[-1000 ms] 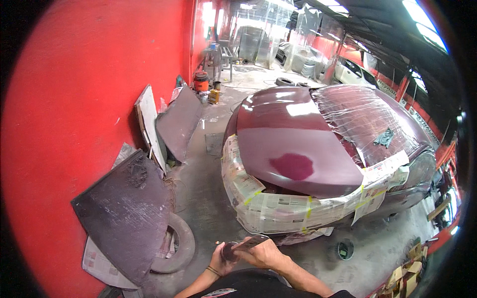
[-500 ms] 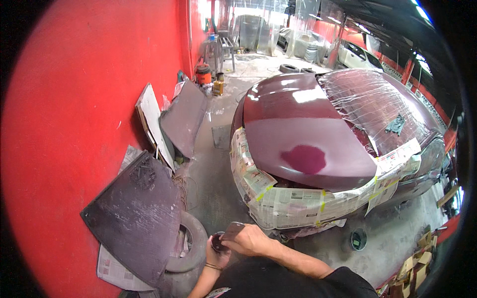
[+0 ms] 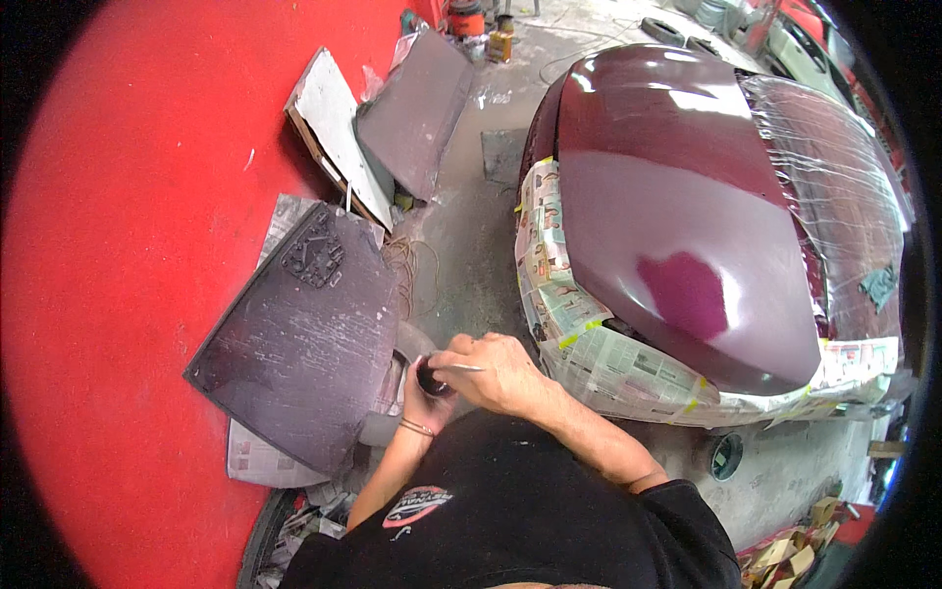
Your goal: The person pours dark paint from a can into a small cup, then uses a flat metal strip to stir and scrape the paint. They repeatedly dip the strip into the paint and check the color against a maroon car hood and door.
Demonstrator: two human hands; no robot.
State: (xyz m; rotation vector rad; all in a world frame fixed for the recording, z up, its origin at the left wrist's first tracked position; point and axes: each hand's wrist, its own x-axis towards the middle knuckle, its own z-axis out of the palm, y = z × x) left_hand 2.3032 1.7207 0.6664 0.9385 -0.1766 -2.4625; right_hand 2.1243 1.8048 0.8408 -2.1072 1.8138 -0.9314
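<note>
My left hand point(image 3: 416, 404) is wrapped round a small dark round container point(image 3: 429, 379), its open top facing up. Above its mouth, my right hand point(image 3: 505, 375) grips a thin flat scraper point(image 3: 465, 367), seen nearly edge-on. The scraper's tip meets or overlaps the container's rim; I cannot tell whether it touches. To the right stands a maroon car with a dull-coated hood point(image 3: 667, 216) that bears a brighter purple patch point(image 3: 684, 296). Taped newspaper point(image 3: 628, 365) covers the car's front edge.
A scratched dark panel point(image 3: 294, 344) lies on a tyre point(image 3: 381, 428) beside the red wall point(image 3: 128, 245). A white board point(image 3: 339, 123) and a purple-grey panel point(image 3: 417, 113) lean farther back. A dark bucket point(image 3: 726, 457) stands below the car's front; cardboard pieces point(image 3: 788, 562) lie at lower right.
The view has tipped downward, so the car and panels sit higher in it. The scraper has turned from showing its flat face to nearly edge-on, still over the container.
</note>
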